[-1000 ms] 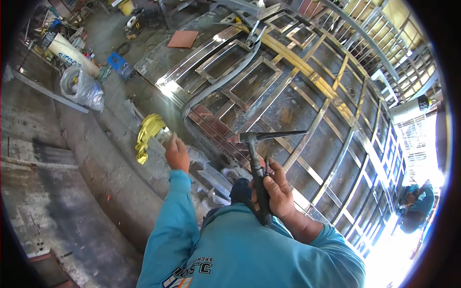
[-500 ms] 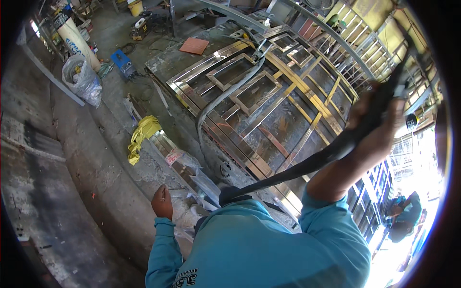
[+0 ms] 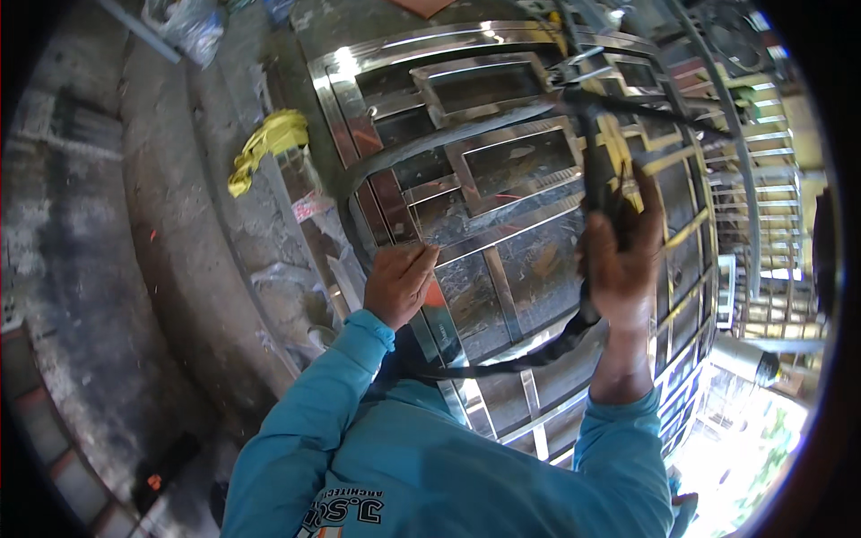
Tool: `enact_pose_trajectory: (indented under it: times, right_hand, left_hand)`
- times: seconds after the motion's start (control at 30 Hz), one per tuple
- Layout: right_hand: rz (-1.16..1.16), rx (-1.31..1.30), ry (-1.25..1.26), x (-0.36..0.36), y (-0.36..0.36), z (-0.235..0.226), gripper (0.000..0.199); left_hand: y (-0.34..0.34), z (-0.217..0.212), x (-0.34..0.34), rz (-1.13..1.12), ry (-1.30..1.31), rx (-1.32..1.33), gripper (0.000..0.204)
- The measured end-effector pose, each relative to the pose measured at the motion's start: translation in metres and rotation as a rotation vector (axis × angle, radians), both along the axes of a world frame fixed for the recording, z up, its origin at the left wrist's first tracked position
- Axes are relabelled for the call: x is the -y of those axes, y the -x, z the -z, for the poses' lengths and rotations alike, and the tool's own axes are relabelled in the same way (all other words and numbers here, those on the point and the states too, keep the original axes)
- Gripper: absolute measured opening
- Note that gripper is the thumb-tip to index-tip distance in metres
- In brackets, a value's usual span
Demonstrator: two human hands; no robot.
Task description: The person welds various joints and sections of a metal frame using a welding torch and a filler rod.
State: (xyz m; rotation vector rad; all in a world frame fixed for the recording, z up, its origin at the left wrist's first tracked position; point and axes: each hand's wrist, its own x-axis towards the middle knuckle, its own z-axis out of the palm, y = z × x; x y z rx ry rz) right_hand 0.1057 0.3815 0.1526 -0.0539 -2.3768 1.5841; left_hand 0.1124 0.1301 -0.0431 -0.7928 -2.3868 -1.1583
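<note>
My right hand [image 3: 623,260] is wrapped round a black welding torch [image 3: 594,170], held over a large gate frame. From the torch a black-sheathed cable [image 3: 529,360] sags below the hand and runs back toward my body. My left hand [image 3: 402,282] is closed in a pinch above the frame's near left edge; whatever its fingers hold is too small to make out. The gate frame [image 3: 502,235] has shiny silver bars, gold-coloured bars and rectangular panels. A thick grey cable [image 3: 439,139] crosses it to a metal clamp [image 3: 574,65].
A yellow cloth [image 3: 273,143] and clear plastic wrap [image 3: 285,276] lie left of the frame. A plastic bag [image 3: 190,31] sits at the far left. Metal grilles [image 3: 771,170] stand on the right, and another person [image 3: 685,511] is partly visible at the lower right.
My right hand has lowered the torch from the upper right to over the frame. The left hand has moved right and up to the frame's edge. The view has shifted.
</note>
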Motion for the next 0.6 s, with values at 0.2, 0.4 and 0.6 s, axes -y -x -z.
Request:
enact_pose_trajectory:
  times: [0.2,0.4,0.6]
  right_hand:
    - [-0.289,0.182,-0.003,-0.003,-0.009,0.086,0.068]
    - [-0.344,0.212,0.120,0.006,-0.004,0.120,0.067]
    - [-0.365,0.271,0.124,0.019,0.007,0.143,0.062]
  left_hand:
    - [-0.001,0.006,-0.011,-0.104,0.054,0.043,0.042]
    - [-0.005,0.004,-0.013,-0.122,0.117,0.062,0.043]
    - [-0.006,0.002,-0.011,-0.130,0.126,0.073,0.043]
